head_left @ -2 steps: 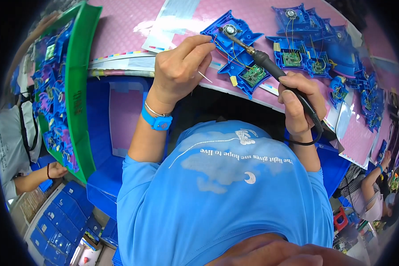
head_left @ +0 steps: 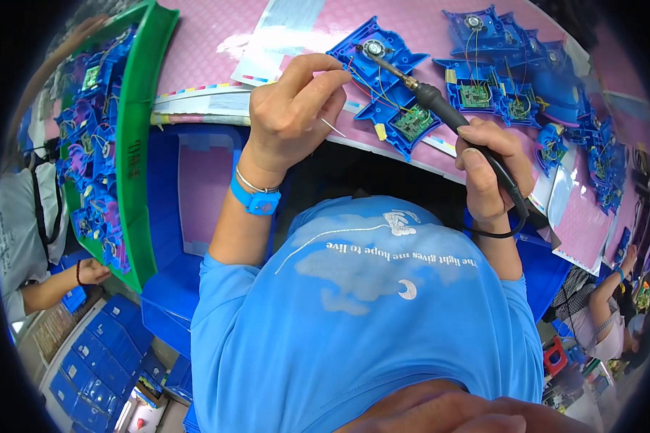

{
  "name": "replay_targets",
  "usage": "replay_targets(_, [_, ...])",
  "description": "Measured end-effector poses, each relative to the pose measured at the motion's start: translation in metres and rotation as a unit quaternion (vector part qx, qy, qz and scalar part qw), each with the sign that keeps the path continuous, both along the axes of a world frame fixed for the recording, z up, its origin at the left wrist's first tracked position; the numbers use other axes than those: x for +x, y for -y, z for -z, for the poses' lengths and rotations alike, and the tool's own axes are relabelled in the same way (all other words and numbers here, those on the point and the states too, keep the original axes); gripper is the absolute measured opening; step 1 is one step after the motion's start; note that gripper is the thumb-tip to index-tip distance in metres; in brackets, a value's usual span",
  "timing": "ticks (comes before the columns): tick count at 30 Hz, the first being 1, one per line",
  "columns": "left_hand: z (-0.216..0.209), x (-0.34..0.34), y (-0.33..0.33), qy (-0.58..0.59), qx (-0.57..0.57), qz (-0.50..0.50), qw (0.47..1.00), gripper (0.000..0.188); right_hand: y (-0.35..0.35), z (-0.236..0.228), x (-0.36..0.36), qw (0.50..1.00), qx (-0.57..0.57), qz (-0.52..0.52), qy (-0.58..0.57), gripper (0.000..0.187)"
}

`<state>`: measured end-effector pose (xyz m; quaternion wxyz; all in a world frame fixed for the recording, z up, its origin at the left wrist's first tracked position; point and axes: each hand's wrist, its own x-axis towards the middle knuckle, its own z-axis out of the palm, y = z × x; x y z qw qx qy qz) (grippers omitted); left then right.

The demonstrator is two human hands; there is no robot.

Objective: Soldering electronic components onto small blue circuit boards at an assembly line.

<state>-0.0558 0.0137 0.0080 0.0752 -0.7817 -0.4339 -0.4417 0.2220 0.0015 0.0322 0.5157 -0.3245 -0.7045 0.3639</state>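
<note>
My right hand (head_left: 492, 162) grips a black soldering iron (head_left: 444, 108), its metal tip at the round speaker (head_left: 374, 48) in a blue plastic shell (head_left: 404, 61). My left hand (head_left: 292, 108) is closed in a pinch at the shell's left edge, beside the thin red wire. From under its fingers sticks out a thin white wire (head_left: 334, 128), like a strand of solder; the pinched fingertips hide whatever else they hold. Red and yellow wires run from the speaker down to a green circuit board (head_left: 413, 123) in the shell's lower part.
More blue shells with boards (head_left: 477, 94) lie at the right on the pink table (head_left: 202, 47). A green tray (head_left: 133, 166) full of blue parts stands at the left, with another person's hand (head_left: 92, 272) by its near end. Below the table edge is a blue bin (head_left: 170, 289).
The green tray has shifted slightly to the right, with its parts. My hands and the soldering iron have hardly moved.
</note>
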Motion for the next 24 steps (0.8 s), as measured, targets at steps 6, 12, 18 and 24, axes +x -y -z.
replay_targets(6, [-0.011,0.006,-0.004,-0.059,0.006,0.038,0.998,0.021,0.000,0.001,0.005,1.000,-0.009,0.005,0.009,0.021])
replay_targets(12, [-0.003,0.005,-0.015,-0.099,0.024,0.041,0.994,0.021,-0.005,0.002,0.003,0.999,0.030,-0.014,0.035,0.026])
replay_targets(18, [-0.001,0.006,-0.017,-0.106,0.019,0.049,0.993,0.021,-0.009,0.005,0.002,0.998,0.040,-0.020,0.039,0.025])
replay_targets(24, [0.002,0.006,-0.016,-0.100,0.022,0.048,0.994,0.018,-0.010,0.005,0.001,0.998,0.049,-0.019,0.039,0.024])
